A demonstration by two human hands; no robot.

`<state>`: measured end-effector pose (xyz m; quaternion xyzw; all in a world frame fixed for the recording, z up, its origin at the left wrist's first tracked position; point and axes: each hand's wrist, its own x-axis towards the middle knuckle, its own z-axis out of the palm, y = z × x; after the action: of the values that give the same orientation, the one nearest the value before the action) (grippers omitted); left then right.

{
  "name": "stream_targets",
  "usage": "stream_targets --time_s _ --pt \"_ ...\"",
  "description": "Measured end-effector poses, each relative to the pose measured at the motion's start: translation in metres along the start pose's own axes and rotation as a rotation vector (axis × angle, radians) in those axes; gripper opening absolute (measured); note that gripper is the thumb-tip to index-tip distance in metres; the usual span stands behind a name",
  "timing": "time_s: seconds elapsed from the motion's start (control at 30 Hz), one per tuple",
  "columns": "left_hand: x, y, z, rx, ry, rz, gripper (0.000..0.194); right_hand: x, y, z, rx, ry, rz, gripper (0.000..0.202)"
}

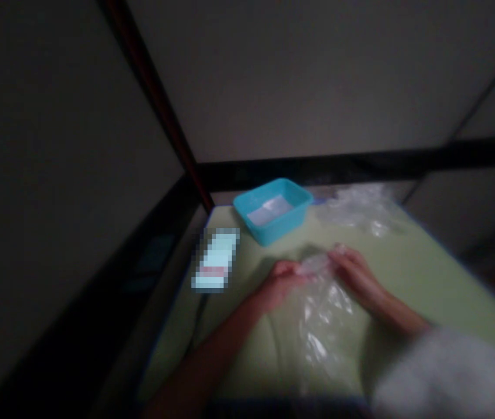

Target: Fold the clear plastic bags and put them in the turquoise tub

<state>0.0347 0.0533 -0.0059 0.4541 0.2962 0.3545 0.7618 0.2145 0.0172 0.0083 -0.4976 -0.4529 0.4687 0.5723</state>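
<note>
Plainly, in the head view, the only view, two bare hands work over one pale yellow-green table, and they share one clear plastic bag. The left hand pinches the bag's far end from the left side; the right hand grips that same end from the right, though blur hides the exact finger placement. The bag lies between the two forearms, spreading toward the near edge. One grey sleeve shows at the near right. Beyond the hands, at the far side, stands one turquoise tub, with something flat and white inside; whether that is one sheet or several I cannot tell. To the far right lies one heap of clear plastic, its pieces too blurred to count. One lit screen, pixelated, sits on the left, near the table's edge, and one dark cord runs from it toward the near side.
</note>
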Motion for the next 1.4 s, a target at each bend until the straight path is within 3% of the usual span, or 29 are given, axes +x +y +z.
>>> stream_targets --time_s 0.1,0.23,0.43,0.53,0.7,0.77,0.87,0.97,1.07,1.13,1.23,1.4 --pt "0.003 0.006 -0.001 -0.009 -0.023 0.062 0.038 0.002 -0.001 -0.003 0.036 0.008 0.022 0.042" --pt "0.004 0.017 -0.009 -0.014 -0.002 0.089 0.025 0.004 -0.009 -0.013 -0.018 0.037 0.083 0.042" --pt "0.002 0.037 -0.023 0.097 0.013 0.131 0.061 0.01 -0.024 -0.031 -0.219 0.011 0.105 0.047" --pt "0.009 0.032 -0.03 0.291 0.107 0.19 0.061 0.015 -0.025 -0.038 -0.259 0.021 0.099 0.046" --pt "0.018 0.009 -0.037 0.717 0.383 0.338 0.047 0.021 -0.012 -0.052 -0.453 -0.027 0.031 0.055" --pt "0.015 0.005 -0.037 0.79 0.429 0.399 0.046 0.023 -0.004 -0.059 -0.592 -0.025 -0.063 0.05" --pt "0.008 0.003 -0.029 1.08 0.443 0.56 0.039 0.026 0.004 -0.064 -0.814 0.051 -0.254 0.036" --pt "0.001 -0.003 -0.012 1.316 0.313 0.634 0.032 0.026 0.004 -0.061 -0.906 0.097 -0.425 0.022" --pt "-0.004 -0.016 0.006 1.439 0.125 0.52 0.036 0.023 -0.001 -0.054 -0.924 -0.004 -0.509 0.011" --pt "-0.007 -0.022 0.012 1.534 0.034 0.432 0.051 0.021 -0.003 -0.05 -0.946 -0.073 -0.532 0.011" --pt "-0.01 -0.018 0.008 1.623 -0.136 0.374 0.063 0.021 -0.007 -0.05 -0.961 -0.095 -0.547 0.012" --pt "-0.006 0.01 -0.017 1.545 -0.5 0.377 0.066 0.024 -0.013 -0.058 -0.937 -0.029 -0.5 0.015"
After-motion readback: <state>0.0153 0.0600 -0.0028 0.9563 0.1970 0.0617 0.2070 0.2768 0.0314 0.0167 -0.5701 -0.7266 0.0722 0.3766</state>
